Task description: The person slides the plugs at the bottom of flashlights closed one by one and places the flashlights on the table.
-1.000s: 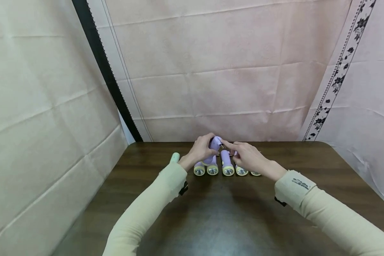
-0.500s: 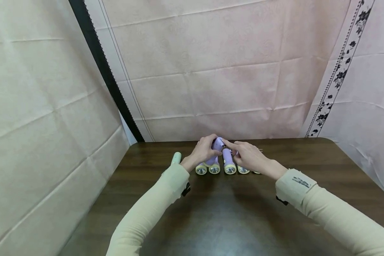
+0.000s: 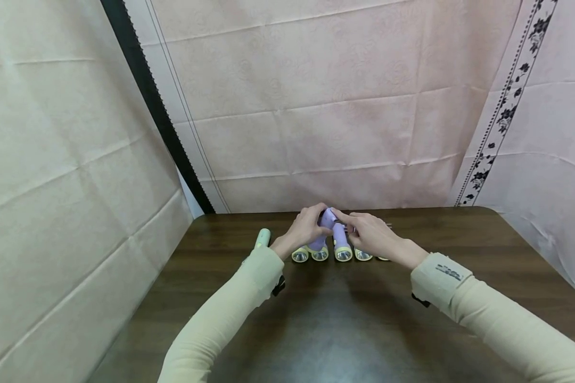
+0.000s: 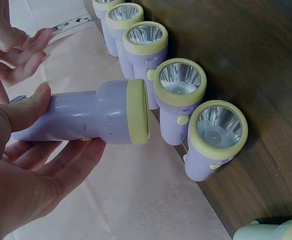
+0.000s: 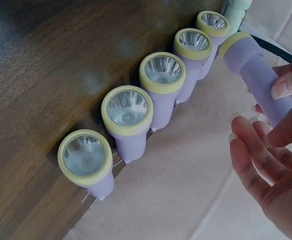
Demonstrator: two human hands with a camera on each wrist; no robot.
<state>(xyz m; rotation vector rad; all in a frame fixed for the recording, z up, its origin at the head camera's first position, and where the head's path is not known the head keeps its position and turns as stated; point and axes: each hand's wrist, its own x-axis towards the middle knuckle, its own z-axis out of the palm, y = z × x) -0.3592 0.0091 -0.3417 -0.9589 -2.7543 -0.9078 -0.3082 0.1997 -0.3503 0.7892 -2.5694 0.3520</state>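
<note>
My left hand [image 3: 304,230] grips a purple flashlight [image 4: 81,115] with a yellow rim, thumb on one side and fingers curled round the other. It is raised over a row of similar purple flashlights [image 5: 128,122], its tail toward my right hand [image 3: 371,234]. The right index finger reaches to that tail end, while the other right fingers [image 5: 255,155] are loosely bent around no object. In the left wrist view a small metal piece [image 4: 17,99] shows at the tail, partly behind the left thumb. Thin metal prongs [image 5: 90,199] stick out from the nearest flashlight in the right wrist view.
A pale green flashlight [image 3: 262,238] lies left of the row, near the left wrist. The row stands near the far edge of the dark wooden table [image 3: 316,324]. Pale cloth [image 3: 316,122] hangs behind the table and along both sides.
The view has shifted slightly with the head. Both hands stay together at the held flashlight, with only small movements at its tail end.
</note>
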